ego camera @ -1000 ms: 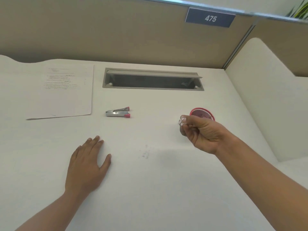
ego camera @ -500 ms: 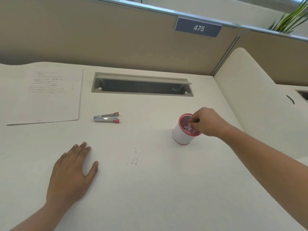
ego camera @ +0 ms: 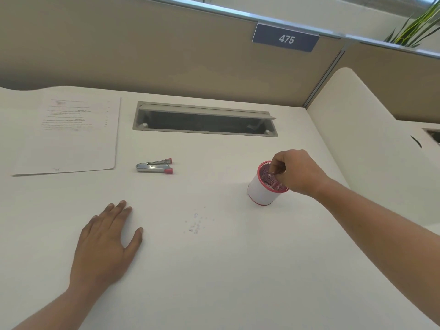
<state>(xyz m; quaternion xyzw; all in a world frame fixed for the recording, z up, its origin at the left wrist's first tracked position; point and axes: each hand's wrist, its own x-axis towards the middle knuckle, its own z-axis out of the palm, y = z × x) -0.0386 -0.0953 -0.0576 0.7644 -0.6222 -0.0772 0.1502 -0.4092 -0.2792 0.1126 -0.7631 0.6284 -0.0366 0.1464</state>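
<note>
The person seems to be dropping tiny bits into the cup (ego camera: 262,192). The right hand (ego camera: 298,172) is just over the cup's open top, its fingers bunched in a tight pinch. If a bit is in them, it is too small to see. The left hand (ego camera: 107,241) lies flat and wide on the desk (ego camera: 238,282). More white bits (ego camera: 196,225) lie between the hands. Next, the right hand likely has to let go, then pick those up. The cup is small and white, with a red rim and red mesh inside.
</note>
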